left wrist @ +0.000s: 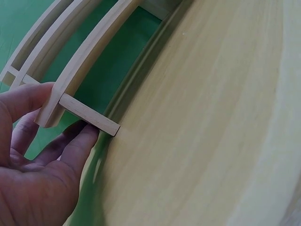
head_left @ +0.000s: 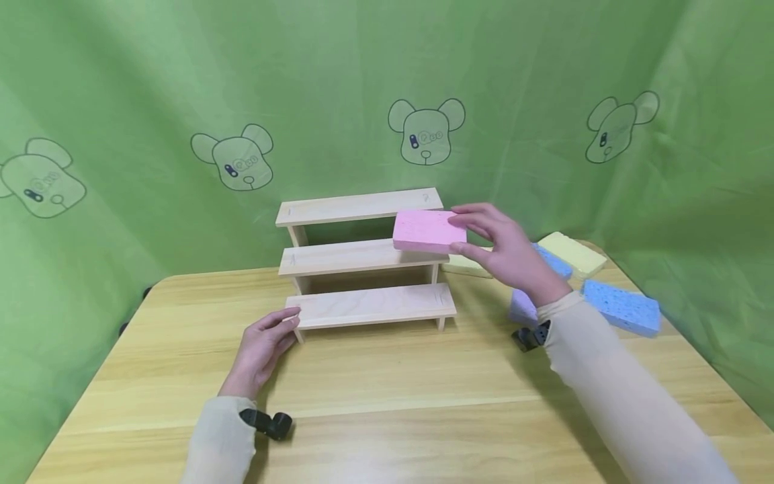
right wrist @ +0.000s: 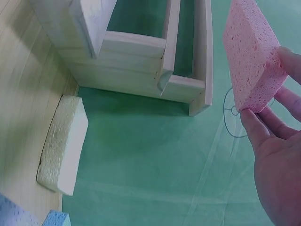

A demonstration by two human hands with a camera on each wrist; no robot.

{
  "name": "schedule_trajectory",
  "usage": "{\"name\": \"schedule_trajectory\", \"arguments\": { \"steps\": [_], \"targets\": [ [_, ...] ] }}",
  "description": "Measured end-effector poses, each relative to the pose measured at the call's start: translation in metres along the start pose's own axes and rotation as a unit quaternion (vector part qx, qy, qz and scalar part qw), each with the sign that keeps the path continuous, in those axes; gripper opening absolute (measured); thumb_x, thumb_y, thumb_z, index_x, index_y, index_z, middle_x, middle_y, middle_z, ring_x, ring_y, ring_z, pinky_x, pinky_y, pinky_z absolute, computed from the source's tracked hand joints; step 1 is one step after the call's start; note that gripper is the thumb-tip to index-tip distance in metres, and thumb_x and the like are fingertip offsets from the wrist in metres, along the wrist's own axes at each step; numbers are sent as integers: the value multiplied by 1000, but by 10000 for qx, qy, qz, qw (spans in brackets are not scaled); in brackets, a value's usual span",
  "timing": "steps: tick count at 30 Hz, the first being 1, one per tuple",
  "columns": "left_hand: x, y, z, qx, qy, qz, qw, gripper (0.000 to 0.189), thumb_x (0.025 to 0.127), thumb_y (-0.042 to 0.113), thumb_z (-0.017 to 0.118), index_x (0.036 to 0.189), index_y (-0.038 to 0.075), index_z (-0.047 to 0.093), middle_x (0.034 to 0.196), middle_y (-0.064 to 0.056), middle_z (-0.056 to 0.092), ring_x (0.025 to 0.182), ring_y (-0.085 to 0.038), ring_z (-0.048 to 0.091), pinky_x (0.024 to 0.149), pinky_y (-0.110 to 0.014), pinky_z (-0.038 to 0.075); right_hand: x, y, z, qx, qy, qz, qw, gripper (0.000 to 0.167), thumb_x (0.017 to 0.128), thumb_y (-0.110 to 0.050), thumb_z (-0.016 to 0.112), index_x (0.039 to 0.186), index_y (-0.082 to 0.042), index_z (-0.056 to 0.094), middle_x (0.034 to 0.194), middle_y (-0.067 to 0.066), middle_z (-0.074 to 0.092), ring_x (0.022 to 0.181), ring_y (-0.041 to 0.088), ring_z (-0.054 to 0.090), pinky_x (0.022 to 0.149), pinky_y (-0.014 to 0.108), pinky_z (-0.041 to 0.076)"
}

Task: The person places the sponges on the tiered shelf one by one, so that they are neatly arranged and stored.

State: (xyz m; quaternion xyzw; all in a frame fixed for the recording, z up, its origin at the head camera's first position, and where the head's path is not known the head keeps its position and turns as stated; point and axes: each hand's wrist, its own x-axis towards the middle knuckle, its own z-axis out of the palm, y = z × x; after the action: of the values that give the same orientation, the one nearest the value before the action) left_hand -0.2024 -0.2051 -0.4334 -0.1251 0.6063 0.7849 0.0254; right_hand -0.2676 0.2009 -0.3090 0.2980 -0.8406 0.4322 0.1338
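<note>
A three-step wooden shelf (head_left: 370, 304) stands on the table toward the back. My left hand (head_left: 264, 349) is at the left end of its lowest step, with fingers round the board's end and by the short leg (left wrist: 89, 115). My right hand (head_left: 504, 252) pinches a pink sponge (head_left: 426, 230) by its right end, thumb on the near side and fingers on the far side. In the head view the sponge overlaps the right part of the middle and top steps. The right wrist view shows the pink sponge (right wrist: 251, 56) held up beside the shelf's side.
At the right of the table lie a blue sponge (head_left: 623, 308), a yellow sponge (head_left: 571, 254), another blue sponge (head_left: 551, 261) and a purple sponge (head_left: 523, 308). One more yellow sponge (head_left: 468, 266) lies behind the shelf's right end. A green curtain (head_left: 338, 87) surrounds the table.
</note>
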Motion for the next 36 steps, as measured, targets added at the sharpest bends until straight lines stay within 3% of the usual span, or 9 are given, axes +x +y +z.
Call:
{"name": "schedule_trajectory", "arguments": {
  "steps": [4,14,27,36],
  "targets": [
    [0,0,0,-50,8,-5,10000,21,92,0,67,112,5,71,138,-14,52,106,-14,63,96,-30,50,5,-2,6,157,-18,18,9999,43,89,-10,73,130,-4,61,139,6,48,129,29,47,111,39,36],
    [-2,3,-2,42,-101,68,9999,34,92,2,67,126,-4,62,141,-16,47,107,-13,62,97,-30,50,16,-6,14,242,-81,127,9996,47,90,-13,73,133,-1,57,140,6,47,130,30,46,112,38,35],
    [-1,1,-2,-19,-113,0,9999,30,92,1,66,122,-1,66,141,-15,47,109,-15,62,97,-30,50,32,-16,28,236,-278,48,9993,50,91,-21,72,136,-4,56,142,2,45,132,28,45,112,37,34],
    [-2,1,-2,-57,-150,14,9999,29,91,0,67,120,-1,67,141,-15,47,109,-16,62,97,-31,50,45,-20,37,258,-447,82,9986,49,94,-18,68,138,-3,53,144,4,43,132,29,44,113,35,32]
  ]
}}
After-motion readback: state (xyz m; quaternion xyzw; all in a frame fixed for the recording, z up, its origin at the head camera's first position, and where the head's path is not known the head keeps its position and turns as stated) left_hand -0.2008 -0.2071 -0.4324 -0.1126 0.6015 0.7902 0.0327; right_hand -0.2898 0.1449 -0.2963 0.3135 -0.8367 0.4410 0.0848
